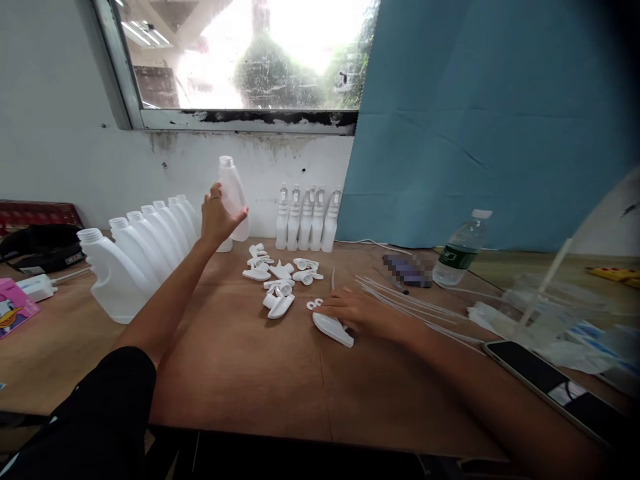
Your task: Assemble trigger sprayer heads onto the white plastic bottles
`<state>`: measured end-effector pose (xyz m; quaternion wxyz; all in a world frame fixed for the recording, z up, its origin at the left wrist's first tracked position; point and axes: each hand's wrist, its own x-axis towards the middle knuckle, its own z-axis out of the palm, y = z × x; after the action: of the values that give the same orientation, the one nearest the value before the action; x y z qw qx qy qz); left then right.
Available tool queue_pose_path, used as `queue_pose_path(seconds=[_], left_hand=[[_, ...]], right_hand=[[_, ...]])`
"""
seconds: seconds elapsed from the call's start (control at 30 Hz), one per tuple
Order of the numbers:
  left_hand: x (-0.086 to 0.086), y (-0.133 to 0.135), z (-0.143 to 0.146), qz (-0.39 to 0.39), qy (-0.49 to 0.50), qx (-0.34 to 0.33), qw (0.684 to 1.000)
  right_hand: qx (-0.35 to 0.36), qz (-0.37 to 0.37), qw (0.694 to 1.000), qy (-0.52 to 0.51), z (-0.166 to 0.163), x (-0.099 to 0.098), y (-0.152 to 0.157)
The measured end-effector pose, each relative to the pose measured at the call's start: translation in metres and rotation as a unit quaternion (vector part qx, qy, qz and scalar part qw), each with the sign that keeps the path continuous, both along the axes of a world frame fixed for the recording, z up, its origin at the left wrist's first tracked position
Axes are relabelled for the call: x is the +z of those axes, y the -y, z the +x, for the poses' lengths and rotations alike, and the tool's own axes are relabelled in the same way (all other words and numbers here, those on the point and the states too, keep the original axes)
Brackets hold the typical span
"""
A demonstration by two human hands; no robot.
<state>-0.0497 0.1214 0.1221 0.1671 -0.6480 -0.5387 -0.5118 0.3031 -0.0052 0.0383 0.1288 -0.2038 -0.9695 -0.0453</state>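
Note:
My left hand (216,220) is closed around a white plastic bottle (233,193) without a cap, held upright above the back of the wooden table (240,373). My right hand (357,312) lies low on the table and holds a white spray-trigger part (332,329) by its upper end. A small white ring piece (315,304) lies just left of that hand. Between the two hands is a heap of several white trigger heads (277,277).
A row of empty white bottles (135,257) leans at the left. Several bottles with sprayers fitted (306,219) stand against the wall. Thin white tubes (415,303), a water bottle (459,250), a phone (550,387) and plastic bags lie at the right.

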Motion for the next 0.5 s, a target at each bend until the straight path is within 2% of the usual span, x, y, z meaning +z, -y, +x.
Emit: queue_pose_path(seconds=[0.07,0.13,0.17,0.2,0.27,0.33,0.4,0.5], left_hand=[[0.007,0.013,0.012,-0.018,-0.067,-0.054,0.996],[0.008,0.024,0.022,-0.039,-0.151,-0.098,0.983],[0.008,0.027,0.026,-0.046,-0.192,-0.116,0.973],[0.007,0.029,0.029,-0.051,-0.229,-0.13,0.963],[0.004,0.031,0.034,-0.057,-0.281,-0.152,0.946],[0.002,0.032,0.037,-0.064,-0.303,-0.164,0.937],[0.001,0.032,0.039,-0.067,-0.316,-0.168,0.931],[0.0,0.032,0.04,-0.066,-0.328,-0.164,0.928]], right_hand=[[-0.013,0.012,0.999,-0.049,0.002,0.011,0.002],[-0.037,0.024,0.989,-0.139,0.005,0.031,0.003],[-0.04,0.018,0.965,-0.26,0.006,0.043,0.002],[-0.03,0.015,0.915,-0.402,0.007,0.057,0.001],[0.006,0.03,0.859,-0.51,0.009,0.086,-0.002],[0.083,-0.038,0.767,-0.635,0.009,0.111,-0.006],[0.102,-0.065,0.716,-0.687,0.008,0.128,-0.008],[0.098,-0.058,0.679,-0.725,0.009,0.139,-0.009]])
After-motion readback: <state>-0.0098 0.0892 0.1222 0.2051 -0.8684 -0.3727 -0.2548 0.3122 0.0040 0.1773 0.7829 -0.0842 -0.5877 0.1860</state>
